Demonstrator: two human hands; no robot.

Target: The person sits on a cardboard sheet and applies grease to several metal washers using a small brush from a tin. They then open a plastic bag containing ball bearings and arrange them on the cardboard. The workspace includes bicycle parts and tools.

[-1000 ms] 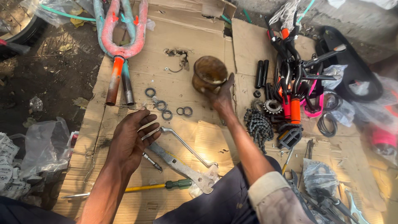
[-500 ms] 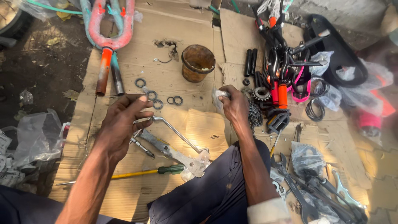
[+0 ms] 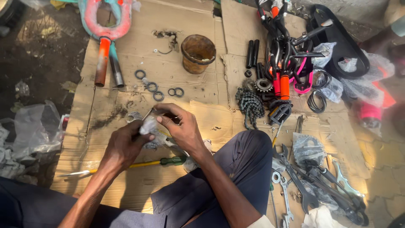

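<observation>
We sat on a sheet of cardboard (image 3: 126,50) with a painted bike fork (image 3: 105,29) lying at its far left corner and one rusty tin pot (image 3: 198,52) standing near the middle. One bike chain (image 3: 251,105) lay heaped to the right of the pot, and one screwdriver (image 3: 139,164) with a green handle lay just below our hands. Our left hand (image 3: 124,145) was closed around a small metal part (image 3: 147,126) wrapped in pale rag, its thumb pressed on top. Our right hand (image 3: 179,126) pinched the same part from the other side, fingers (image 3: 162,112) curled together over it. Five small rings (image 3: 154,86) lay loose on the cardboard beyond our knuckles.
</observation>
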